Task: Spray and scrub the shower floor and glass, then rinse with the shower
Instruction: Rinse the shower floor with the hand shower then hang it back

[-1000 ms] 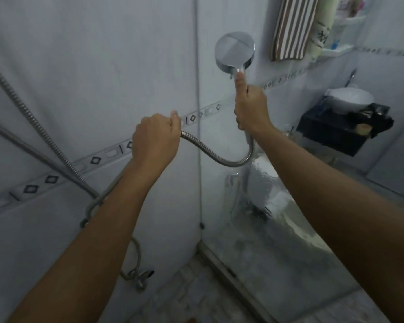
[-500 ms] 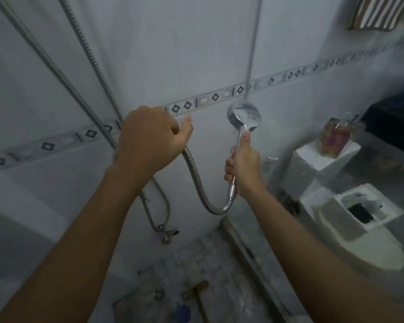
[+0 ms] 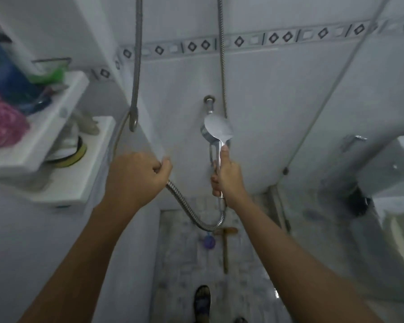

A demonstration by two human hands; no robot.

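Chrome shower head [image 3: 218, 129] sits just above the right hand [image 3: 228, 178] gripping it; left hand [image 3: 135, 176] clenches the hose [image 3: 191, 213].

air is lying open between the left hand [image 3: 135, 176] and right hand [image 3: 228, 177]; the hose [image 3: 207, 228] is looping below, the shower head [image 3: 218, 128] is blocking above the right, shelves [image 3: 79, 169] are crowding left.

A pink bag [image 3: 2, 127] sits on white shelves [image 3: 46, 134]; toilet [image 3: 399, 241] at right
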